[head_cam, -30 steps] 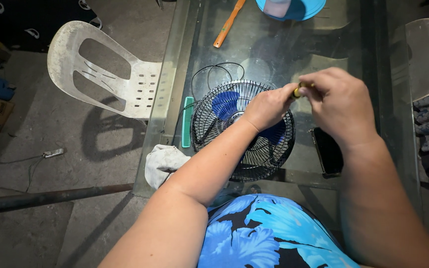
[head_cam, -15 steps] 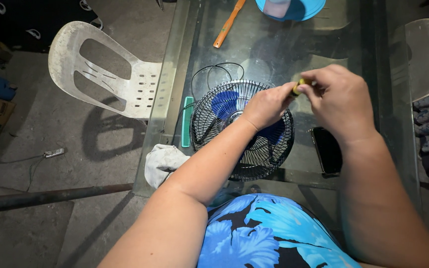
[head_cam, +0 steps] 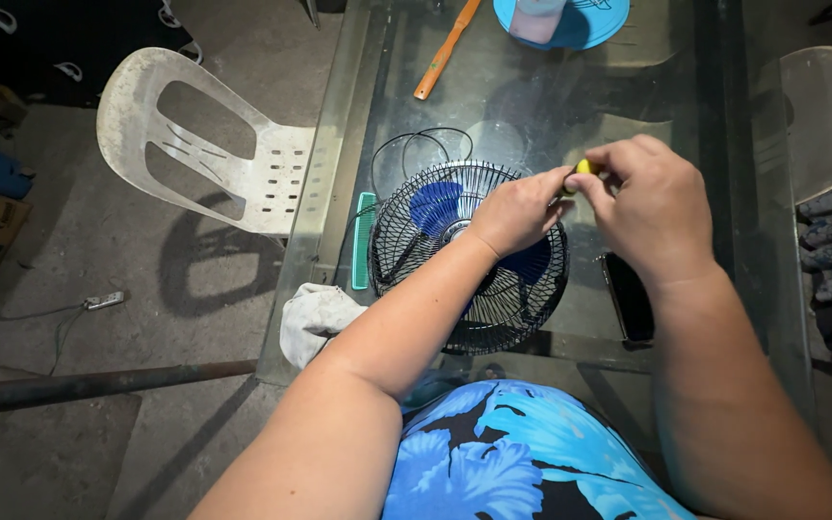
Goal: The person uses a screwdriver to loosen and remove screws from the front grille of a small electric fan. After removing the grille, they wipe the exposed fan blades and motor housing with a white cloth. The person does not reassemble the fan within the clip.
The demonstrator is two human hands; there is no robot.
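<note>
Right hand (head_cam: 649, 207): closed, fingertips pinched on a small yellow tool handle (head_cam: 584, 168); only the handle's end visible, the rest hidden by fingers. Left hand (head_cam: 515, 209): closed, fingertips meeting the same yellow handle from the other side, palm resting over the upper right rim of the fan guard (head_cam: 416, 252). Both hands touching at the handle, above the guard's far right edge.

Fan guard: black wire, round, lying flat on the glass table (head_cam: 551, 87). Inside the guard: blue fan blades (head_cam: 435, 205) around a grey centre hub (head_cam: 455, 229), partly covered by the left forearm. Black cord (head_cam: 406, 144) looped on the glass just beyond the guard.

Beside the guard, left: green comb (head_cam: 364, 239), parallel to the table edge. Near the table's front left corner: white cloth (head_cam: 315, 316), hanging partly over the edge. Right of the guard, under the right wrist: dark phone (head_cam: 628, 303), flat on the glass.

Far end of table: orange stick (head_cam: 445, 48), lying diagonal; blue round dish (head_cam: 597, 21), holding a pale pinkish object, kind not discernible.

Left of the table: white plastic chair (head_cam: 214, 144) on the concrete floor.
</note>
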